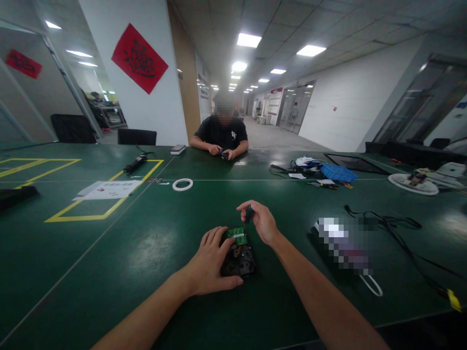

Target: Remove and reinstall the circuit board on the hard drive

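A flat black device (pixel 237 262) with a green circuit board (pixel 238 236) across its far end lies on the table in front of me. My left hand (pixel 209 265) grips it from the left, fingers over the far left side and thumb along the near edge. Just above the far right corner of the board is my right hand (pixel 260 221), its fingers curled around a small dark green tool (pixel 249 214). A thin tip seems to point down toward the board; the tool's exact kind is hard to make out.
On the green table (pixel 146 301), a blurred-out phone-like object (pixel 343 248) and black cables (pixel 394 228) lie right. A white ring (pixel 183 184), papers (pixel 109 189) and a black tool (pixel 134 164) are left. Beyond are a blue basket (pixel 338 172) and a seated person (pixel 222 133) handling something dark.
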{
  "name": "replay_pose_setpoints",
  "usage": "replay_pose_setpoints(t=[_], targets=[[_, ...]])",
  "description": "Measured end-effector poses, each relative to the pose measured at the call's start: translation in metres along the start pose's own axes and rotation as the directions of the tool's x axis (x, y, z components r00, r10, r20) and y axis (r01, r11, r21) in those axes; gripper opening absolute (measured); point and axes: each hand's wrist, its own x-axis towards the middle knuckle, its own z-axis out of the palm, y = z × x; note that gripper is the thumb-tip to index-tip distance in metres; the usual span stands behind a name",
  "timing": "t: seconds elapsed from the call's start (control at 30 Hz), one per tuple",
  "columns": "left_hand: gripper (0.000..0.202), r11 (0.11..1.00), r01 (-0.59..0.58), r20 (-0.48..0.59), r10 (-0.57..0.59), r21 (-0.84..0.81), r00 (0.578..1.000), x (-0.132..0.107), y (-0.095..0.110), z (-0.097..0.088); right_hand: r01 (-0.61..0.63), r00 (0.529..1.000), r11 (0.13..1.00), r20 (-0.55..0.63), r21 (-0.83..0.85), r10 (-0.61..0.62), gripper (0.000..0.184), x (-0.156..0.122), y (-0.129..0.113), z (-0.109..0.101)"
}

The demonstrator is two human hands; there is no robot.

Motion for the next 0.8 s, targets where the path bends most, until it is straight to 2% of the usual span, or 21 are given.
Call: replay_pose_setpoints(t=[0.17, 0.43, 0.63, 0.7, 0.8], targets=[[0.099, 1.0, -0.004, -0.01, 0.004, -0.016, 1.0, 0.0, -0.001, 0.0, -0.015, 1.0, 0.985, -0.013, -0.175, 0.013, 0.03, 0.002, -0.012, -0.009], [0.099, 1.0, 0.004, -0.005, -0.004, -0.013, 1.0, 0.001, -0.003, 0.005, -0.225, 0.973, 0.972, 0.064, 0.062, 0.221, 0.022, 0.001, -0.014, -0.005], [0.098, 1.0, 0.003, 0.019, -0.003, 0.0, 1.0, 0.001, -0.002, 0.005, -0.266, 0.964, 0.944, 0.08, 0.196, 0.255, 0.026, -0.002, -0.019, -0.007], [0.097, 1.0, 0.0, 0.019, 0.001, -0.002, 1.0, 0.001, -0.002, 0.006, -0.266, 0.964, 0.947, 0.073, 0.182, 0.256, 0.025, -0.003, -0.021, -0.009], [0.096, 1.0, -0.004, 0.01, 0.004, -0.012, 1.0, 0.001, -0.003, 0.007, -0.216, 0.976, 0.976, 0.004, 0.035, 0.216, 0.021, -0.002, -0.023, -0.011]])
